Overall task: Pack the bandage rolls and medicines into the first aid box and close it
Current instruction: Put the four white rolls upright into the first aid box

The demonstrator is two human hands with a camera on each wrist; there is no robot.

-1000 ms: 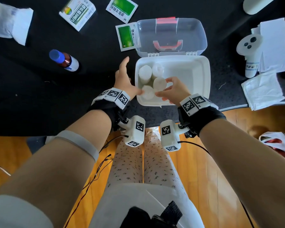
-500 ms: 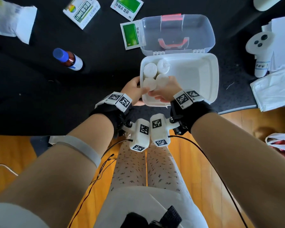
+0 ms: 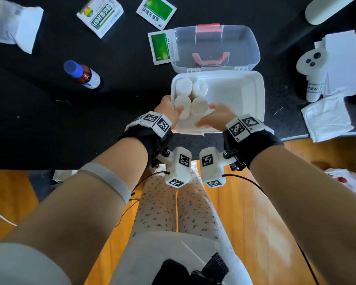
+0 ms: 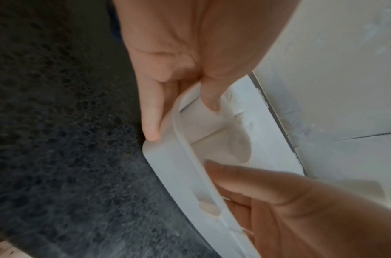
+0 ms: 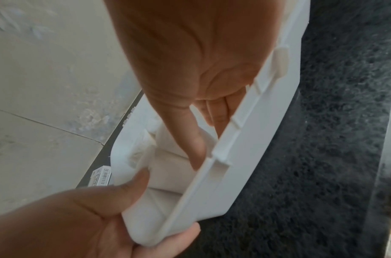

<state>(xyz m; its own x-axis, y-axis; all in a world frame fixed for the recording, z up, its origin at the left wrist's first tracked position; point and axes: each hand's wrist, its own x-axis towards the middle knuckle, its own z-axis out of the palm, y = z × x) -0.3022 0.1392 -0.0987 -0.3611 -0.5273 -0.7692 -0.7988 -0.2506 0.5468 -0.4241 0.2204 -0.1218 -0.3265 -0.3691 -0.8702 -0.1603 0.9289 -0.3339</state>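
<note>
The white first aid box (image 3: 253, 103) lies open on the black table, its clear lid (image 3: 243, 44) folded back. Several bandage rolls (image 3: 183, 87) stand in its left end. My left hand (image 3: 169, 112) pinches the box's front left corner (image 4: 168, 157), thumb inside and fingers outside. My right hand (image 3: 208, 116) is inside the box, thumb and fingers round the near right bandage roll (image 3: 199, 104). Left of the box, outside it, lie a brown bottle (image 3: 81, 75), a medicine box (image 3: 100, 16) and two green sachets (image 3: 156, 11).
One green sachet (image 3: 160, 48) lies against the lid's left side. A white bag (image 3: 12, 27) sits far left. A white controller (image 3: 312, 64), papers and a folded cloth (image 3: 327, 118) lie on the right. The table's front edge runs just behind my wrists.
My right hand has lowered its roll into the box beside the other rolls. My left hand, open beside the box before, has moved onto the front left corner and grips it.
</note>
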